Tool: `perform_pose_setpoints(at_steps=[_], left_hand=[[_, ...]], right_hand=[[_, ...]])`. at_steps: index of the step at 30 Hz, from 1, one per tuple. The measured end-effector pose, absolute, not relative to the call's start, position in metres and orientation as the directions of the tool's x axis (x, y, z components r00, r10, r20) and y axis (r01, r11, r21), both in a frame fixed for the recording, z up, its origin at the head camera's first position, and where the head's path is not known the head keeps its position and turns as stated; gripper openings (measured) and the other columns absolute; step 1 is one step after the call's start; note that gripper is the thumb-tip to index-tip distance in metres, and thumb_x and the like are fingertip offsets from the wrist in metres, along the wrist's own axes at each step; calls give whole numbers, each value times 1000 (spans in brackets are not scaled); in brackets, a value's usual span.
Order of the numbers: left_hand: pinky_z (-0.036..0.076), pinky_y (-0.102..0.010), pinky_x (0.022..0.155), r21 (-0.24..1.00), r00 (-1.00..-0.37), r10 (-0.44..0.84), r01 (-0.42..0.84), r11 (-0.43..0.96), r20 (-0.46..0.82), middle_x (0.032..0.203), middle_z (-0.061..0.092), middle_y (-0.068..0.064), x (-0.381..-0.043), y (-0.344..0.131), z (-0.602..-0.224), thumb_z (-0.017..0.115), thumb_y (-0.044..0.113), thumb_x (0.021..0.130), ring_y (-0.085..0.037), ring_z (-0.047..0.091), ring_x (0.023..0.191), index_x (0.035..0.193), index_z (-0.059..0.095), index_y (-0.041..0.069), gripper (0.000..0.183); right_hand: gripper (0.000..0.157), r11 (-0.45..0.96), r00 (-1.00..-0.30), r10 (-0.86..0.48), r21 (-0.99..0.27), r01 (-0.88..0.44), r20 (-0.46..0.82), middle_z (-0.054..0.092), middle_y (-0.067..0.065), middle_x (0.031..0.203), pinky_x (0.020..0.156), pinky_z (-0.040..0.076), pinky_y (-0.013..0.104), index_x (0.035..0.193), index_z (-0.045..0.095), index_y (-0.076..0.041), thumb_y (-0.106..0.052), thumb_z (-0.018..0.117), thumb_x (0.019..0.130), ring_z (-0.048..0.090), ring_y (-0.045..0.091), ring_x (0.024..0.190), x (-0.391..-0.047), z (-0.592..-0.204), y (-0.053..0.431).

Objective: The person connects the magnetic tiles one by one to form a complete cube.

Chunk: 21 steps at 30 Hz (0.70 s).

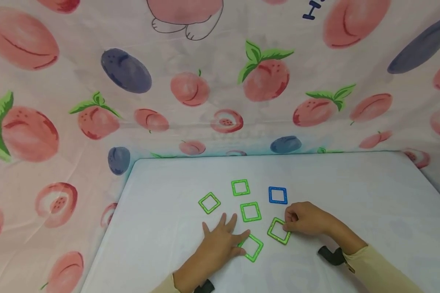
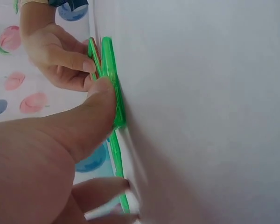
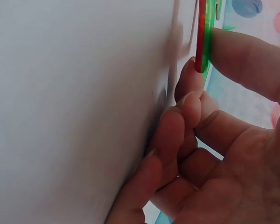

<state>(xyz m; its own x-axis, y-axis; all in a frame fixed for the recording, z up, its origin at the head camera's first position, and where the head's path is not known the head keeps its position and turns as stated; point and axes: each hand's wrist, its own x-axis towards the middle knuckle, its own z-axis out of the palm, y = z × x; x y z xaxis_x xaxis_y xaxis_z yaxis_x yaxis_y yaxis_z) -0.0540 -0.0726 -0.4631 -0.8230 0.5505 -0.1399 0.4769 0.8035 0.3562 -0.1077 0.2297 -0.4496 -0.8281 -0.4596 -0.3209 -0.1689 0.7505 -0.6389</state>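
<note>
My left hand (image 1: 218, 244) is low over the table with fingers spread, its thumb and index finger pinching the left corner of the front green square frame (image 1: 258, 252). In the left wrist view that thumb lies against the green edge. Just to the right, my right hand (image 1: 308, 219) pinches another green square frame (image 1: 272, 226) between thumb and index finger, its other fingers curled. The right wrist view gives this frame edge-on, green on one face and red (image 3: 200, 46) on the other. The two held frames are close together, slightly apart.
Farther back on the white table (image 1: 161, 228) lie a middle green frame (image 1: 252, 220), a left green frame (image 1: 204, 197), a back green frame (image 1: 239, 180) and a blue frame (image 1: 278, 202). A peach-print cloth (image 1: 154, 138) hangs behind the table. Black wrist mounts (image 1: 331, 255) sit by both sleeves.
</note>
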Motion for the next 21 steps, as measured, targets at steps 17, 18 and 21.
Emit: perform_pose_setpoints(at_steps=[17, 18, 21], left_hand=[[35, -18, 55, 462, -797, 591, 482, 745, -121, 80, 53, 11, -61, -78, -466, 75, 37, 91, -3, 40, 64, 133, 67, 37, 42], [36, -17, 54, 501, -796, 588, 455, 736, -142, 77, 52, 12, -63, -78, -467, 75, 36, 92, -2, 40, 62, 134, 67, 37, 42], [36, -19, 53, 575, -795, 577, 389, 720, -185, 70, 51, 13, -67, -81, -469, 75, 37, 91, -3, 41, 59, 132, 67, 38, 42]], right_hand=[[22, 753, -833, -447, -640, -155, -325, 49, -7, 68, 59, 36, 25, 77, 62, -16, -26, 79, 87, 47, 9, 66, -107, -448, 224], [22, 756, -835, -441, -638, -148, -330, 50, -7, 67, 60, 36, 25, 77, 62, -17, -26, 80, 86, 47, 9, 66, -107, -449, 224], [22, 762, -837, -436, -631, -147, -331, 50, -7, 68, 60, 36, 25, 77, 62, -17, -27, 79, 87, 47, 10, 66, -106, -450, 224]])
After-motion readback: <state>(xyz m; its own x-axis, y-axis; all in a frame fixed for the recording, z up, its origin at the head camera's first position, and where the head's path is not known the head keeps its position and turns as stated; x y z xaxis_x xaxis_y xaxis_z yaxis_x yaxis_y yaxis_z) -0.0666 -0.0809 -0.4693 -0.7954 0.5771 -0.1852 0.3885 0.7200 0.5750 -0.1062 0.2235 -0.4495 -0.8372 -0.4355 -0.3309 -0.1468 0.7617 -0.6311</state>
